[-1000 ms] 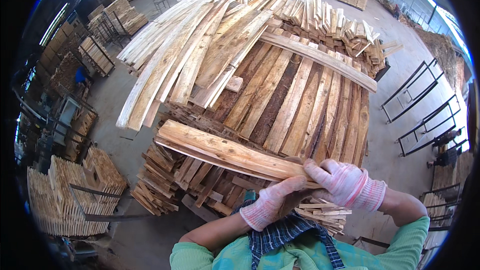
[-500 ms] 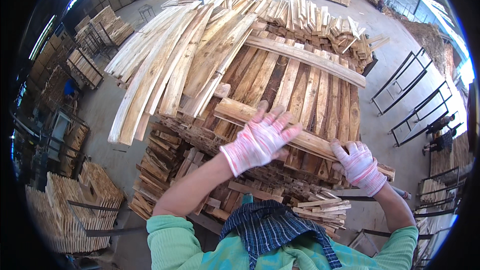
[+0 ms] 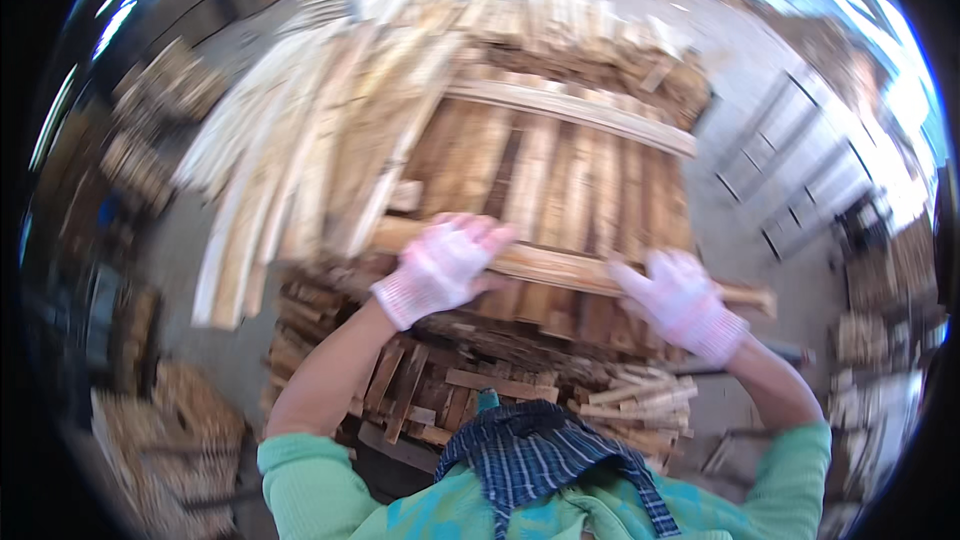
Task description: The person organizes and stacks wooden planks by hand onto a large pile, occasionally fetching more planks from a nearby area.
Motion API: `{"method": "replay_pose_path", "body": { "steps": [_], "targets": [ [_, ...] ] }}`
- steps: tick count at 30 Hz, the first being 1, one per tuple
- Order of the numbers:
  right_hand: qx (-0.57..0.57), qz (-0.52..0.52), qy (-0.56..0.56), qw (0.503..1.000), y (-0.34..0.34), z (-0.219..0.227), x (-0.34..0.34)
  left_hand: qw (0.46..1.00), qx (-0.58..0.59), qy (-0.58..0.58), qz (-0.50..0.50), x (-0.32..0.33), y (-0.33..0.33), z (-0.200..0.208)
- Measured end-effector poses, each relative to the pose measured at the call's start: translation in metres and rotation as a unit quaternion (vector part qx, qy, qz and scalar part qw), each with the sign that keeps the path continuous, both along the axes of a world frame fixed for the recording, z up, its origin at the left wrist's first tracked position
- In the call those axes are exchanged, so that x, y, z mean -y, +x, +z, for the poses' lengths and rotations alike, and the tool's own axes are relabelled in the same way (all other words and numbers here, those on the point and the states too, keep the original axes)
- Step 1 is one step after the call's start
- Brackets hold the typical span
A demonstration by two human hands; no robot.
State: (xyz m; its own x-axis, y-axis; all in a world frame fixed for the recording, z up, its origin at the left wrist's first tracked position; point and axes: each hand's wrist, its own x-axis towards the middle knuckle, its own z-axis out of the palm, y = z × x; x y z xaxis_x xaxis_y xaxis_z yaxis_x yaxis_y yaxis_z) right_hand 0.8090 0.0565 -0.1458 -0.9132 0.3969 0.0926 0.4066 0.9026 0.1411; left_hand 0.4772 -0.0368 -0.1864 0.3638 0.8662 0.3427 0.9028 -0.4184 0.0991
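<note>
Before us stands the stack of boards (image 3: 530,180), its top planks lying side by side and running away from us. Across the near end of the stack lies the crosswise board (image 3: 560,266), its right end jutting past the stack's right side. Our gloved left hand (image 3: 443,265) is laid over this board toward the stack's left side, fingers across the wood; whether it clamps we cannot tell. Our gloved right hand (image 3: 682,302) is at the same board by the stack's right side, too blurred for us to tell whether it grips. A second crosswise board (image 3: 575,116) spans the stack's far end. Long pale boards (image 3: 320,130) spread over the stack's left side; dark metal frames (image 3: 802,90) stand to its right.
</note>
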Motion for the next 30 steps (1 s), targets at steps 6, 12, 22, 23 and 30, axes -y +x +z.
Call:
{"method": "replay_pose_path", "body": {
  "steps": [6, 12, 22, 23, 30],
  "targets": [
    [-0.017, -0.108, -0.097, 0.989, -0.014, -0.012, 0.006, 1.0, 0.012, -0.01, 0.021, -0.002, 0.013, -0.003],
    [-0.029, -0.058, -0.131, 0.989, -0.053, -0.018, 0.005, 0.999, -0.021, -0.024, 0.02, -0.013, 0.02, -0.002],
    [0.056, -0.041, -0.044, 0.997, -0.087, -0.021, 0.015, 0.769, 0.534, 0.046, 0.347, 0.111, -0.003, -0.033],
    [0.064, -0.033, -0.039, 0.997, -0.085, -0.018, 0.014, 0.567, 0.706, -0.045, 0.421, 0.114, 0.0, -0.006],
    [0.087, -0.011, -0.053, 0.995, -0.092, -0.013, 0.008, 0.439, 0.854, -0.081, 0.265, 0.096, -0.06, -0.034]
  ]
}}
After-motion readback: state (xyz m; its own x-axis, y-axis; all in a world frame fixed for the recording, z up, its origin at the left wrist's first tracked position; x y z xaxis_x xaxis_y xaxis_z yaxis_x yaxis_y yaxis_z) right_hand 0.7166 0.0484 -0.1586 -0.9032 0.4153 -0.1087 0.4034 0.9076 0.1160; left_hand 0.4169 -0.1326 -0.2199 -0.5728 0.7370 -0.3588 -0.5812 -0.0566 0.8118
